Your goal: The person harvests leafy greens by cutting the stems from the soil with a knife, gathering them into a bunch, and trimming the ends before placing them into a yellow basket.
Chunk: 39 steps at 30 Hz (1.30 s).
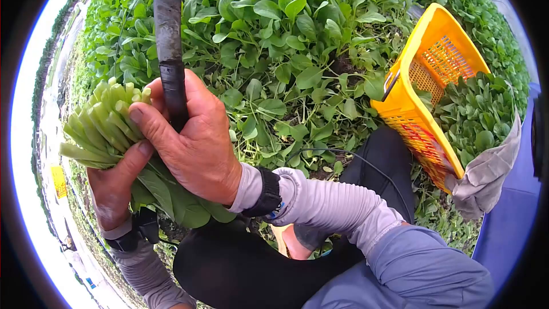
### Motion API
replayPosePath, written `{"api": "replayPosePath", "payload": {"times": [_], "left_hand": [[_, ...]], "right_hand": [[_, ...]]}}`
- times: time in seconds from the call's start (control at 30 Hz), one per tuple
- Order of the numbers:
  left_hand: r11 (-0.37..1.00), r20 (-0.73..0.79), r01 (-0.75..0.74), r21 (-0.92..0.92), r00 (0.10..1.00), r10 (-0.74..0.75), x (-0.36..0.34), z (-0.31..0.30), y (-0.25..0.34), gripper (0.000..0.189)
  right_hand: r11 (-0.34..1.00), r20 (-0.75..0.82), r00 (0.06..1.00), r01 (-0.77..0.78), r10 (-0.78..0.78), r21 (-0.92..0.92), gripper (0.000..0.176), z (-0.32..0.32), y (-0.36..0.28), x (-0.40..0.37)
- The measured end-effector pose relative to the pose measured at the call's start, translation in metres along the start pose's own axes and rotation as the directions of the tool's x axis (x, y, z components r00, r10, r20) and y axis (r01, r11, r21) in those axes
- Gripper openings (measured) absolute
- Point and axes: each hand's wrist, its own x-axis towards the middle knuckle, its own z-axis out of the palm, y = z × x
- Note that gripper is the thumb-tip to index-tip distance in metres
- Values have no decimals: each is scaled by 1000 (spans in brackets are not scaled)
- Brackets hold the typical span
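Green plants [297, 28] crowd the background. My left hand [114, 186] closes around a leafy bunch [166, 194], its stems [100, 123] uppermost; my right hand [197, 131] grips a knife [168, 34], thumb [151, 120] against the stems. Off to my right, a yellow basket [413, 111] holds greens [472, 120].

From here I see an outdoor farm field [320, 143]: leafy plants [280, 11] grow thickly beyond the right hand [197, 143], and a yellow crate [407, 88] with greens [477, 117] inside tilts off to its right.
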Motion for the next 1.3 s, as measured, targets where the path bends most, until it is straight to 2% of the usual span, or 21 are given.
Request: {"api": "replayPosePath", "payload": {"times": [0.1,0.17,0.2,0.23,0.3,0.37,0.4,0.43,0.53,0.57,0.63,0.77,0.87,0.97,1.07,1.1,1.13,1.17,1.2,1.23,1.3], "left_hand": [[993,-64,-118,14,991,119,-23,11,61,51],[989,19,-124,76,992,123,-42,25,116,44],[992,17,-122,31,992,121,-51,31,132,43],[993,19,-119,-21,993,119,-58,40,143,41],[978,56,-179,-106,981,186,-67,67,157,42],[970,76,-143,-197,984,161,-75,103,165,42],[964,113,-154,-215,977,182,-70,119,159,43],[937,176,-144,-319,962,208,-66,138,151,40],[881,210,-95,-464,954,213,-58,196,135,38],[851,222,-65,-521,953,208,-52,209,125,37],[815,239,-34,-579,948,209,-41,227,109,36],[807,276,137,-575,961,34,-20,233,81,36],[774,332,208,-598,943,3,-12,232,63,36],[795,303,173,-581,953,14,-9,228,64,40],[802,480,121,-585,849,222,1,203,78,62],[830,404,112,-546,904,144,-5,190,87,74],[875,379,71,-479,916,133,-9,179,93,79],[913,352,30,-408,927,127,-11,170,96,83],[911,358,37,-412,925,125,-13,162,96,83],[937,360,25,-350,927,109,-15,155,93,85],[957,368,15,-290,925,97,-19,144,86,87]], "right_hand": [[983,30,983,184,-184,-8,24,-9,-62,4],[965,45,999,-33,23,259,27,-26,-110,0],[966,7,997,72,-76,247,33,-43,-123,-1],[964,-2,999,33,-34,265,26,-66,-146,-5],[992,9,993,117,-118,48,17,-114,-159,-7],[957,196,972,171,-126,-233,10,-170,-171,-13],[873,257,933,332,-250,-356,11,-188,-181,-19],[936,208,975,1,77,-352,35,-192,-210,-34],[890,330,944,134,20,-437,104,-205,-209,-46],[917,314,942,19,116,-397,112,-211,-206,-47],[911,234,972,104,-9,-399,120,-216,-186,-46],[810,225,973,169,-47,-562,121,-213,-162,-52],[864,149,988,42,38,-502,108,-208,-149,-51],[927,194,980,24,53,-375,105,-215,-141,-36],[985,133,987,-72,94,-157,87,-228,-177,3],[941,36,998,-35,50,-336,78,-243,-197,23],[948,52,993,115,-104,-296,72,-269,-206,48],[957,-116,976,150,-183,-249,56,-290,-225,71],[984,-89,980,173,-176,-46,41,-308,-254,88],[945,-188,929,296,-319,-140,33,-338,-270,111],[764,-340,702,465,-626,-448,40,-418,-287,155]]}}
